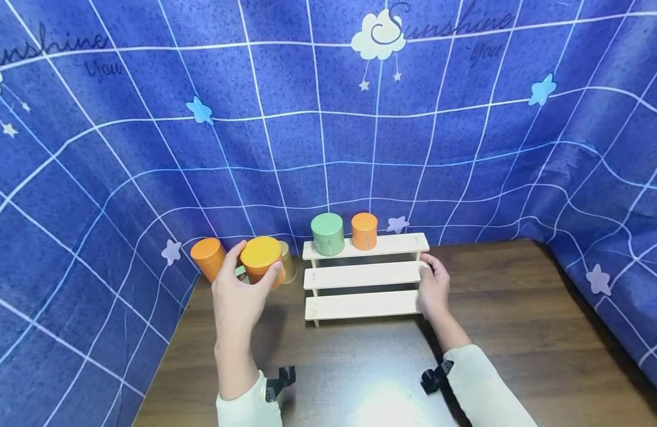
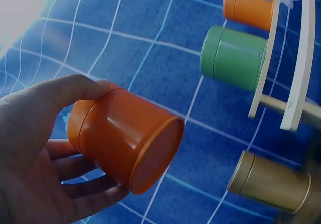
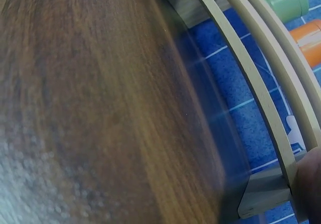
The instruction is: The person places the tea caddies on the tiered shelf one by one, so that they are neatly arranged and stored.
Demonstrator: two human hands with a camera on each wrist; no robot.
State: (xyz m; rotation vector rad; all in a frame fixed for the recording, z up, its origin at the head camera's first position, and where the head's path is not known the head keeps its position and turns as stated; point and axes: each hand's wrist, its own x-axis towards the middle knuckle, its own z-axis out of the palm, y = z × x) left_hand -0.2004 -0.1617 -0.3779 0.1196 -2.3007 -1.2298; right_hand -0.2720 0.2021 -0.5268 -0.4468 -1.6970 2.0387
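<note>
My left hand (image 1: 240, 302) holds an orange canister (image 1: 261, 261) in the air, thumb on one side and fingers on the other; in the left wrist view its base tilts toward the lower right. A three-step pale wooden rack (image 1: 362, 305) stands on the table. My right hand (image 1: 434, 287) grips the rack's right end, with the thumb near the middle step. On the top step sit a green canister (image 1: 327, 234) and, to its right, a smaller orange canister (image 1: 364, 231). A gold canister (image 2: 271, 181) stands left of the rack, partly hidden behind the held one in the head view.
Another orange canister (image 1: 208, 258) stands at the back left, beyond my left hand. A bit of something green (image 1: 240, 271) shows between hand and canister. Blue grid-patterned cloth (image 1: 285, 142) hangs behind and at both sides of the brown wooden table (image 1: 349, 367).
</note>
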